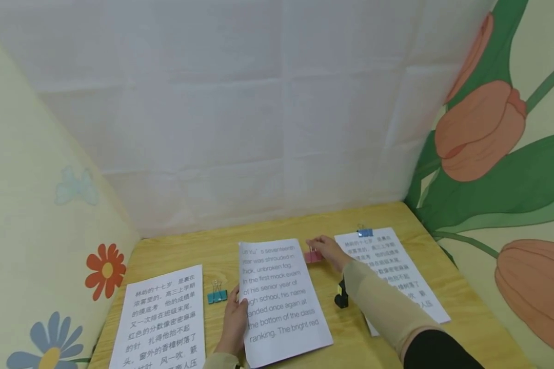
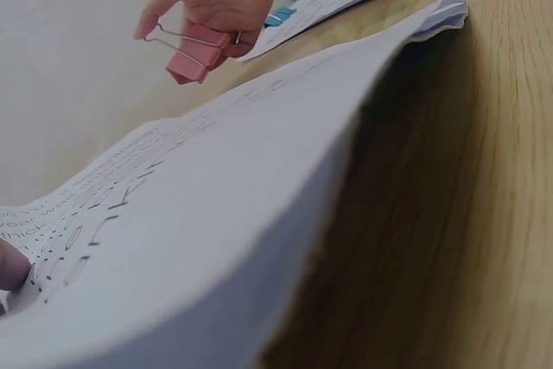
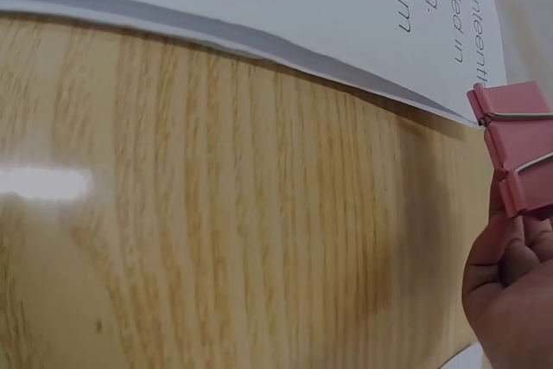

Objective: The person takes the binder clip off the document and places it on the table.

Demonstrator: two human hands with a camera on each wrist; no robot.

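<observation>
My left hand [image 1: 233, 323] grips the left edge of a stack of paper [image 1: 281, 302] printed in English, its thumb on top. In the left wrist view the near side of the stack is lifted off the table and bowed. My right hand [image 1: 327, 251] pinches a pink binder clip [image 1: 312, 257] by its wire handles, beside the stack's upper right corner. Seen from the right wrist, the clip [image 3: 525, 140] is close to that corner; I cannot tell whether they touch.
A stack printed in Chinese [image 1: 159, 318] lies at left, near a teal binder clip [image 1: 217, 296]. At right, under my forearm, lies another stack [image 1: 397, 261] with a blue binder clip [image 1: 365, 232] on its top edge. A small black object [image 1: 341, 296] stands between the stacks.
</observation>
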